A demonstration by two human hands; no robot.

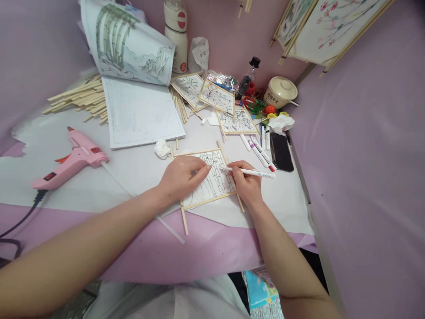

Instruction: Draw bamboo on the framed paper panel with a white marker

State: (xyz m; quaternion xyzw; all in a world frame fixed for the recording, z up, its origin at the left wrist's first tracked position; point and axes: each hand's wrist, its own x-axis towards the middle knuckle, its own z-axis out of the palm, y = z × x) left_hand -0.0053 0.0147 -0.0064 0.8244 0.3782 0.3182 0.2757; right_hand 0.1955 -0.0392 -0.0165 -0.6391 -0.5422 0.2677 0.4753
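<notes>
A white panel [212, 186] with black bamboo line drawings lies flat on the table, framed by thin wooden sticks. My right hand [247, 182] grips a white pen [262, 173] at the panel's right side, its tip over the drawing. Across the panel's upper left rests my left hand [186, 175], its fingers curled together with thumb stretched toward the pen tip; whatever is between them, if anything, is hidden. Beyond the panel sits an open pad [142, 110], its lifted page showing painted green bamboo. Near my left hand is a crumpled white tissue [162, 149].
To the left lie a pink glue gun [78, 155], a clear glue stick [171, 230] and wooden sticks [83, 99]. Behind stand framed drawings [217, 96], a white bottle [175, 40] and a lidded pot [280, 92]. Markers [260, 153] and a black phone [281, 152] lie at right.
</notes>
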